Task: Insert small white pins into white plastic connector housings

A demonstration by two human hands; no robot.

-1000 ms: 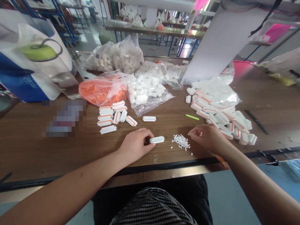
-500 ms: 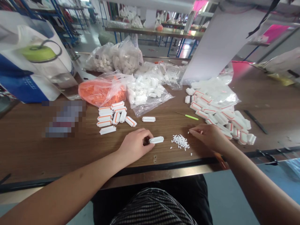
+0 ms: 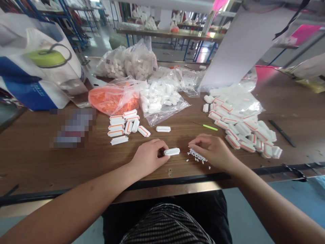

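My left hand (image 3: 148,156) rests on the wooden table (image 3: 38,159) and pinches the end of a small white plastic connector block (image 3: 171,151) lying flat. My right hand (image 3: 212,150) sits over a little heap of tiny white pins (image 3: 196,156), its fingers curled down and pinched at the heap's left edge; whether a pin is between them is hidden. A lone white block (image 3: 163,128) lies just beyond the held one.
A group of white and orange blocks (image 3: 124,126) lies at the left, a bigger pile (image 3: 243,127) at the right. Behind are bags of orange parts (image 3: 111,98) and white parts (image 3: 159,96). A green stick (image 3: 208,127) and a black tool (image 3: 281,133) lie on the table.
My right hand has slid left from the right side of the pin heap onto the heap itself. My left hand has kept hold of the white block in place.
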